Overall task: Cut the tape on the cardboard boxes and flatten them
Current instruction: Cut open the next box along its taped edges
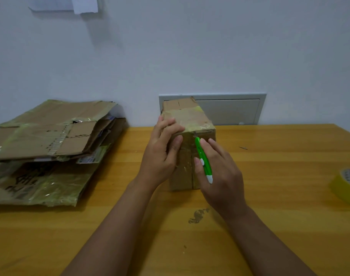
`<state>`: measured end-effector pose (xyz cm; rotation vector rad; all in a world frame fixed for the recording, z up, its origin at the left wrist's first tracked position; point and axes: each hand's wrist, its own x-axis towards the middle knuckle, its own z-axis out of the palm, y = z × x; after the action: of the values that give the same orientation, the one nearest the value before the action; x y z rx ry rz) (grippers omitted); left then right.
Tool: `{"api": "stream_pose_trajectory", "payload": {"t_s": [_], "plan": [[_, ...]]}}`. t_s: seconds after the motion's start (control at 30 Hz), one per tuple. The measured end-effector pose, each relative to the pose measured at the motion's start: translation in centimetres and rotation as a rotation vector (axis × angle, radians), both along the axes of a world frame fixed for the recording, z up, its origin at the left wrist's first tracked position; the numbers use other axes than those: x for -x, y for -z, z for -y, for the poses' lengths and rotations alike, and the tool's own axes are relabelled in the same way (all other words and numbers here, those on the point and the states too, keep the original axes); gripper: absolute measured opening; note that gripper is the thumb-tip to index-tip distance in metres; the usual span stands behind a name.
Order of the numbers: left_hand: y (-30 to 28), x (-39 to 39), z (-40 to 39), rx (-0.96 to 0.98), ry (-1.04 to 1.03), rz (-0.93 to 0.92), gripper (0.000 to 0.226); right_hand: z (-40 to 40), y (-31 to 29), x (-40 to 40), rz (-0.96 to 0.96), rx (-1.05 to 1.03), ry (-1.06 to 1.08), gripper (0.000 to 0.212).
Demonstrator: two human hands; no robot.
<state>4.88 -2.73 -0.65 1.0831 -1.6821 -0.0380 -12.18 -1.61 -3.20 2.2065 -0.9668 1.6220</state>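
Item: cardboard box [188, 124], taped, standing near the middle of the worktop [269, 176], its far end toward the wall. Near face carries a vertical taped seam.

Left hand [162, 150]: rests against the box's left side and upper near edge, thumb on the near face, fingers laid over the corner; braces the box rather than clasping it.

Right hand [220, 172]: grips a green utility knife [203, 159], fingers curled round its body, tip set at the top of the near-face seam. Whether a blade is extended cannot be told.

Step in hand, by judgement: slitting the seam tape. Best done with the tip kept in the gap between the flaps, drawn downward in a shallow stroke, the bracing thumb kept left of the seam and out of the cutting line, and the box pressed down so it does not tip.

Surroundings: stack of flattened boxes [50, 140] at the left, well apart from the box. Roll of yellow tape [345, 188] at the right edge, well apart. Wall panel [230, 110] directly behind the box.

Room: bare worktop in front of and right of the box; the flattened box would likely go left onto the stack.
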Motion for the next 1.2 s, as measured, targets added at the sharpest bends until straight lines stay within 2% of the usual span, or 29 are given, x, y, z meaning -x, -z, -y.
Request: {"api": "stream_pose_trajectory", "payload": {"t_s": [0.47, 1.2], "plan": [[0.62, -0.30, -0.72, -0.014, -0.112, 0.114, 0.035, 0.11, 0.33, -0.02, -0.057, 0.017, -0.017, 0.039], [0.81, 0.24, -0.17, 0.031, -0.123, 0.034, 0.027, 0.08, 0.27, -0.08, -0.073, 0.005, 0.009, 0.039]]}}
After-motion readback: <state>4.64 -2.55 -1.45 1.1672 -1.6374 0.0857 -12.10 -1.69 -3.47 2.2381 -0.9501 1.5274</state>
